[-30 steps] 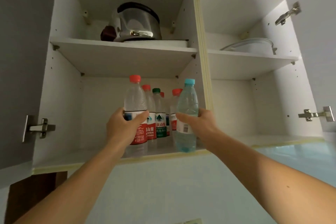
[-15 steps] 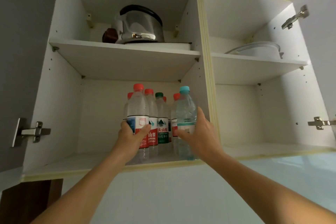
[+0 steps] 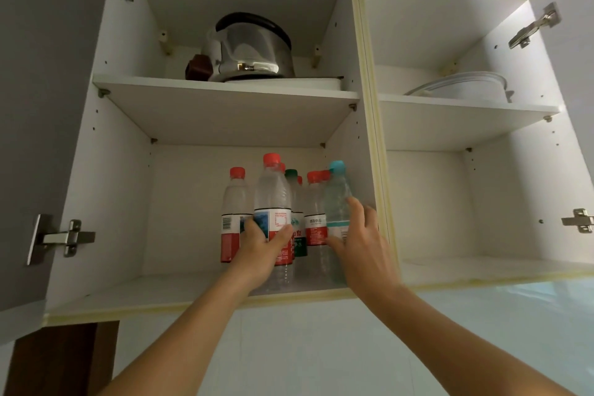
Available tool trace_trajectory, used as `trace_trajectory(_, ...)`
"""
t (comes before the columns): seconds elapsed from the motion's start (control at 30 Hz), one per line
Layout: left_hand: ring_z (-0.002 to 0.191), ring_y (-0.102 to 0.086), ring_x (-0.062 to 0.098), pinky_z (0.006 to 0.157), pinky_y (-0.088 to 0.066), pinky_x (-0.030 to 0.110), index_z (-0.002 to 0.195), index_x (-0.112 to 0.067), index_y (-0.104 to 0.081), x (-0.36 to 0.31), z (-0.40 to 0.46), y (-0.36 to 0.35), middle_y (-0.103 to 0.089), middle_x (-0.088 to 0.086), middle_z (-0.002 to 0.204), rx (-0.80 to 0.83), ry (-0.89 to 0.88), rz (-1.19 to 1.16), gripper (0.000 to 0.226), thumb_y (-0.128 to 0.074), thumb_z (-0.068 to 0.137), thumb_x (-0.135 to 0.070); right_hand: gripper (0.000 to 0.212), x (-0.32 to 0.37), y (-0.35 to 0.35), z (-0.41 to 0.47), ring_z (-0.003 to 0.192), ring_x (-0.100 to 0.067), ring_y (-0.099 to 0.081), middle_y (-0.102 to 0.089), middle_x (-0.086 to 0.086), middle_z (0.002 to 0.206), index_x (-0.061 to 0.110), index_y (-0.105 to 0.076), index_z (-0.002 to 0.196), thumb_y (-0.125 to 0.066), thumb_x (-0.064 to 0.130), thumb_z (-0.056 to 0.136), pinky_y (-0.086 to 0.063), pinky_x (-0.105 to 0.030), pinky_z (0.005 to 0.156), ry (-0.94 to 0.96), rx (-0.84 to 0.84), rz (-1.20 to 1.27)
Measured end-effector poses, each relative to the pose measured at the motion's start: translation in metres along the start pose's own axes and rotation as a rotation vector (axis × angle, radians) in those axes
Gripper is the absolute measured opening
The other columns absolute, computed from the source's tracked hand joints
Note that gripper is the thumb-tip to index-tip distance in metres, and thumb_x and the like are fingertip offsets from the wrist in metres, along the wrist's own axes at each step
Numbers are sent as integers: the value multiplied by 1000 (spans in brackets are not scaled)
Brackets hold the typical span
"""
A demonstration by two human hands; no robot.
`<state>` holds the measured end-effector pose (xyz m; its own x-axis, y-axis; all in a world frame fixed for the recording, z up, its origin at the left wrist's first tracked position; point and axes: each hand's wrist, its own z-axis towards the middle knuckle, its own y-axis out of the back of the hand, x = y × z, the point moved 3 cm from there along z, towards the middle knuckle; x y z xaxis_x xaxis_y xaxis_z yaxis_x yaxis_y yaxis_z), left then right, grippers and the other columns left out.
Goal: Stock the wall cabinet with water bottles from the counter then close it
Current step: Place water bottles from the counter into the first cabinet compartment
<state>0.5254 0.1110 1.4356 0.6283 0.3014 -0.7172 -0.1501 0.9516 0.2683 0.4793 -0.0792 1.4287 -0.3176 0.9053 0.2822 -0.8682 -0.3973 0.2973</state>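
Observation:
The wall cabinet (image 3: 205, 297) stands open, seen from below. On its lower left shelf stand several water bottles. My left hand (image 3: 262, 249) grips a red-capped bottle (image 3: 273, 199) at its label, near the shelf's front. My right hand (image 3: 360, 244) holds a blue-capped bottle (image 3: 337, 199), thumb across its label and fingers along its right side; the bottle leans slightly left against the others. Another red-capped bottle (image 3: 233, 215) stands to the left, and a green-capped one (image 3: 294, 190) and more red-capped ones stand behind. The counter is out of view.
A steel pot (image 3: 254, 48) sits on the upper left shelf, and a clear lid (image 3: 463, 87) on the upper right shelf. The grey left door (image 3: 35, 106) and the right door (image 3: 569, 42) hang open on metal hinges. The lower right shelf (image 3: 482, 267) holds nothing.
Both hands have pushed their bottles deeper onto the lower left shelf, in among the others. The view has tilted up and closer.

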Motion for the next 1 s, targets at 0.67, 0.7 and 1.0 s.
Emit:
trace_trajectory(0.67,109,-56,18,81,-51,26,135,-14,-51,4,3,55,-49,9,135,-398,-126,136,38,-58,101,-29,64,53,-29,-26,125,-7,-39,-36,13,142,41,-23,144,-65,45,95,-45,-35,107,125,167,315)
trace_trajectory(0.7,107,-57,18,80,-48,26,135,-14,-51,8,7,65,-51,9,134,-391,-102,165,40,-60,99,-27,68,57,-33,-25,128,-10,-42,-37,11,144,40,-23,145,-67,46,93,-45,-40,108,68,194,360)
trace_trajectory(1.0,112,-59,22,97,-52,40,145,-11,-37,26,39,75,-57,12,136,-83,54,180,74,-79,86,-26,85,58,-49,-18,122,-13,-56,-54,10,136,37,-24,152,-77,36,87,-52,-44,105,-177,288,515)
